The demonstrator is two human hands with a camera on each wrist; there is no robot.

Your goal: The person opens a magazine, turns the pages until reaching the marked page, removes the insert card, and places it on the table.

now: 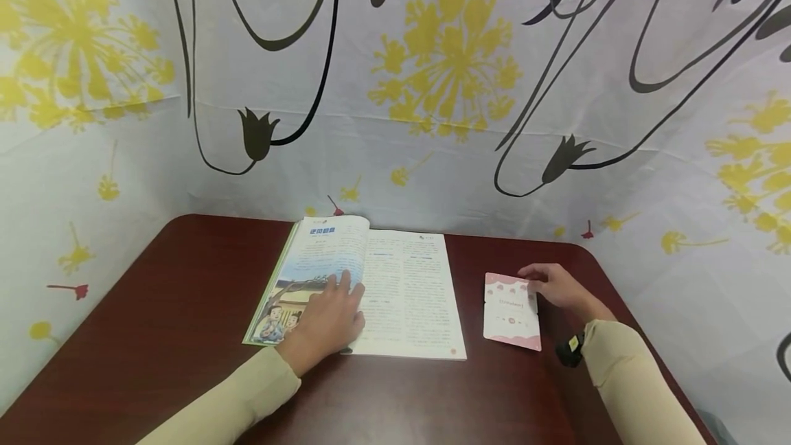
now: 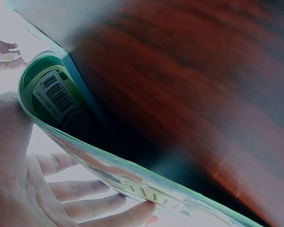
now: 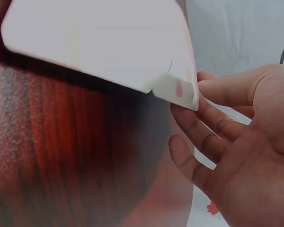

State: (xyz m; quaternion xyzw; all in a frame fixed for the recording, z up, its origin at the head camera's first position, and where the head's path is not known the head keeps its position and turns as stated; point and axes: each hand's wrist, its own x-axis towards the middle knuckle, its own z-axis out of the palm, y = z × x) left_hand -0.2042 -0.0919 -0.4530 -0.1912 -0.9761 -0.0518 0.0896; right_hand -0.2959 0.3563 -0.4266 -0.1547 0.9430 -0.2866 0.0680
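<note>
An open magazine [image 1: 408, 294] lies on the table, its left-hand pages bowed up near the spine. My left hand [image 1: 330, 318] rests on the illustrated left page with fingers extended. From the left wrist view, the left hand [image 2: 61, 184] is against the page, and a barcode [image 2: 57, 94] shows inside the curled magazine [image 2: 128, 170]. To the right is a pink-and-white card [image 1: 509, 314] with small notches in its sides. My right hand [image 1: 559, 288] pinches its upper right corner. In the right wrist view, the right hand [image 3: 236, 127] has its thumb and fingers at the corner of the card [image 3: 104, 42].
The dark red-brown table [image 1: 154, 307] has rounded far corners. Behind it and along both sides hangs a white cloth [image 1: 371, 156] printed with yellow flowers and dark stems. A black device [image 1: 570, 350] is worn at the right wrist.
</note>
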